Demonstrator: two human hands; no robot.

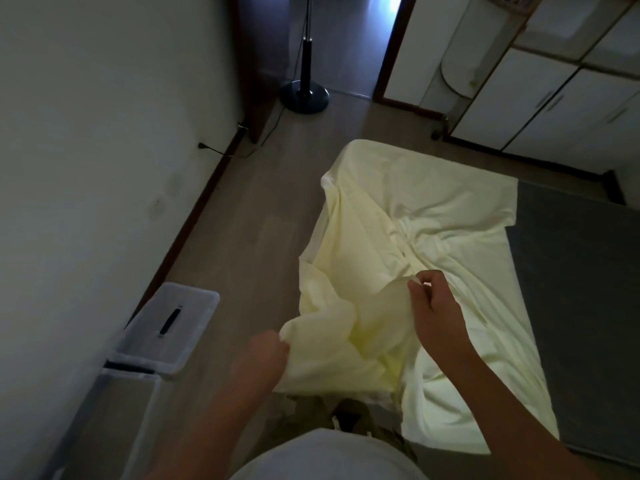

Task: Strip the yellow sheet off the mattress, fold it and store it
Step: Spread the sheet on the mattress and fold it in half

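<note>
Head view: the yellow sheet lies bunched along the left part of the grey mattress. Its length runs away from the person, and its far end is draped over the far left corner. The left hand grips a bunched edge over the floor. The right hand pinches a hem farther in, nearer the loose bulk.

One head-worn wide view looks forward and steeply down, close above the mattress, its left edge centred.

No text, label, brand, number or sign can be read anywhere here.
</note>
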